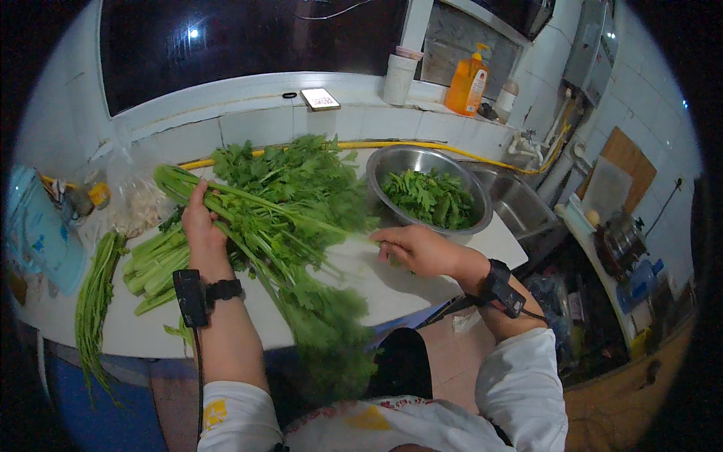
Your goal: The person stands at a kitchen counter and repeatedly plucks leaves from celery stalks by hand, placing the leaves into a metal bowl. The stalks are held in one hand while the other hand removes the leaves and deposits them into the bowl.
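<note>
My left hand (204,230) grips a leafy bunch of celery (231,206) near its pale base end, and the leaves droop over the table's front edge. My right hand (417,248) pinches the tip of one thin celery stalk (316,221) stretched out from that bunch; blur softens this end. Behind the held bunch lies a heap of celery leaves (282,169). Left of my left wrist rest cut celery stalks (161,265). A stainless steel bowl (484,212) holds loose green leaves (429,198) beyond my right hand.
Long thin green beans (99,305) hang over the white table's (395,302) left front edge. A clear plastic bag (133,198) stands behind them. To the right is a metal sink (517,203). A yellow hose (406,145) runs along the wall below a phone (320,99) and orange pump bottle (466,85).
</note>
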Available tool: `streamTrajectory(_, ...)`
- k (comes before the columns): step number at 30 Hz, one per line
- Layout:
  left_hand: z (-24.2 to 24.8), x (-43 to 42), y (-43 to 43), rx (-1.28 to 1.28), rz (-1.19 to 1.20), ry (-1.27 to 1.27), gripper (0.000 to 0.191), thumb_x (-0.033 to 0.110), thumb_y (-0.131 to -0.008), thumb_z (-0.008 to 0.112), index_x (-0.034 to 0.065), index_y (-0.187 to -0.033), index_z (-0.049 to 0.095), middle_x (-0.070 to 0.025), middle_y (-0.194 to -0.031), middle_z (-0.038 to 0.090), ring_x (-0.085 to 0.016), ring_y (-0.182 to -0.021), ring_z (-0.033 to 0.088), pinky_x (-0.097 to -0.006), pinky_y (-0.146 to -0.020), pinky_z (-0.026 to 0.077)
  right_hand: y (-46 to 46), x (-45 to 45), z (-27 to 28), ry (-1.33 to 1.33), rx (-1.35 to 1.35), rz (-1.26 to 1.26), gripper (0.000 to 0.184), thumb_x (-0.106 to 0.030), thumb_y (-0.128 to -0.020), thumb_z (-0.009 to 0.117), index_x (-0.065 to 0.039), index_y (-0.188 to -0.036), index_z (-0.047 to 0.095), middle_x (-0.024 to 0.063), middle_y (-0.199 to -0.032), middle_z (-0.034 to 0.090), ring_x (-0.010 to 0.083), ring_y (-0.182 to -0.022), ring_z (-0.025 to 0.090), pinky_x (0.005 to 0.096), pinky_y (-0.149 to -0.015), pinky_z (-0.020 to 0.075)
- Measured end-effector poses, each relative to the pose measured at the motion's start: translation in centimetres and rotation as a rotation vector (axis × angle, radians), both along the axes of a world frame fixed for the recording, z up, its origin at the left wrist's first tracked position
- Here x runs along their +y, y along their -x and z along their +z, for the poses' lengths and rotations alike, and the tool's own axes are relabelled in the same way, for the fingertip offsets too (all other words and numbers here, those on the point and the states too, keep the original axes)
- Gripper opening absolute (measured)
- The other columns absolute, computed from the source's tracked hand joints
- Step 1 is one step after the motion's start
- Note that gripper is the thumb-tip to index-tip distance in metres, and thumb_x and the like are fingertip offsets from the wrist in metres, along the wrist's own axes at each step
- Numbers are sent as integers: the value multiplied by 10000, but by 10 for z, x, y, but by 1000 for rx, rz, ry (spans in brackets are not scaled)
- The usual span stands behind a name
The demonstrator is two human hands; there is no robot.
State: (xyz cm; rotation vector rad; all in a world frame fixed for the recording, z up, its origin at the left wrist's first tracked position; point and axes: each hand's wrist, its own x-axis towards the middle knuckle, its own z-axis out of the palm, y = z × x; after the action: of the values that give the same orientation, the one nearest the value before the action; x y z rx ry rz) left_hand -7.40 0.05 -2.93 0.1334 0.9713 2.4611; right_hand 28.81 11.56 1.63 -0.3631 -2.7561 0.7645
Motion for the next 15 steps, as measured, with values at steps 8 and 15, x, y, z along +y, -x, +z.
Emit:
streamTrajectory(8,-3,-1,3,20,-41,-50,191,165,-793,675,17,-895,611,-33,-724,595,-90,-470,468,-237,-410,396,12,-2,-13,357,-34,-47,247,-35,-795,457,-27,-969,632,78,-739,623,135,-634,590,290,-611,474)
streamTrajectory(15,-9,1,9,80,-28,69,291,220,-838,633,12,-1041,614,-46,-817,587,-195,-714,575,-345,-614,501,13,0,-30,632,16,-144,218,15,-848,425,9,-913,634,34,-688,589,80,-601,539,229,-505,442)
